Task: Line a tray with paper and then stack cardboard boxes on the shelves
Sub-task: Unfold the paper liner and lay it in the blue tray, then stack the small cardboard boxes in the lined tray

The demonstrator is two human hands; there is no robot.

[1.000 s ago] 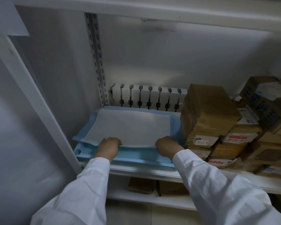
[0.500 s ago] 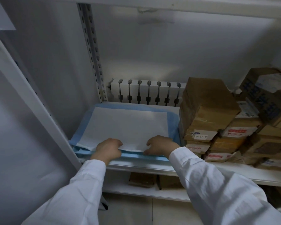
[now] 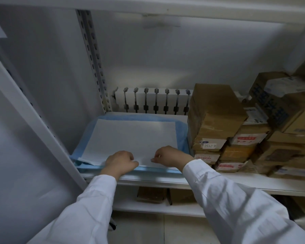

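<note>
A light blue tray (image 3: 88, 167) lies on the left part of the white shelf (image 3: 254, 184), covered by a blue sheet (image 3: 180, 127) with a white sheet of paper (image 3: 132, 136) on top. My left hand (image 3: 121, 162) grips the paper's near edge with curled fingers. My right hand (image 3: 169, 155) pinches the same edge a little to the right. Brown cardboard boxes (image 3: 215, 111) stand stacked directly right of the tray.
More cardboard boxes (image 3: 280, 110) crowd the shelf's right end in a leaning pile. A slotted metal upright (image 3: 93, 62) and a white ribbed radiator (image 3: 151, 101) stand behind the tray. A lower shelf (image 3: 158, 209) holds brown boxes (image 3: 151, 195).
The tray has slid further back onto the shelf, and its front lip no longer shows. Both hands have moved closer together along the paper's near edge.
</note>
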